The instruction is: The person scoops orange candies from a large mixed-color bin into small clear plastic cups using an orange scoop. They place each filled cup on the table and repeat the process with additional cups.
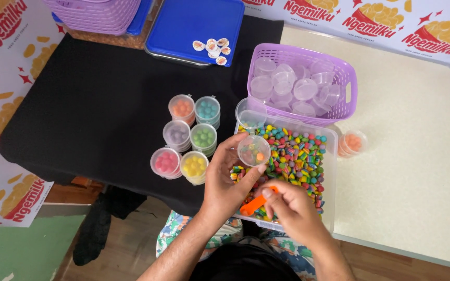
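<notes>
A black cloth [95,104] covers the left part of the work surface, and a cream tabletop [407,145] lies to the right. On the cloth stand six small lidded cups [191,138] in two columns, each filled with candies of one colour: orange, teal, grey-purple, green, pink and yellow. Behind them a blue lid [183,26] carries a few small round stickers [213,49], and a purple basket [300,86] beside it holds empty clear cups. One more closed cup with orange candies [351,143] sits alone on the cream tabletop. Red-and-yellow printed sheets line the edges of the scene. A clear tub of mixed coloured candies [292,156] sits in front of the person. The left hand [227,179] grips a small clear cup [254,150] by its rim above the tub, with an orange piece inside. The right hand [290,208] pinches an orange scoop [256,203] just below the cup, over the candies.
</notes>
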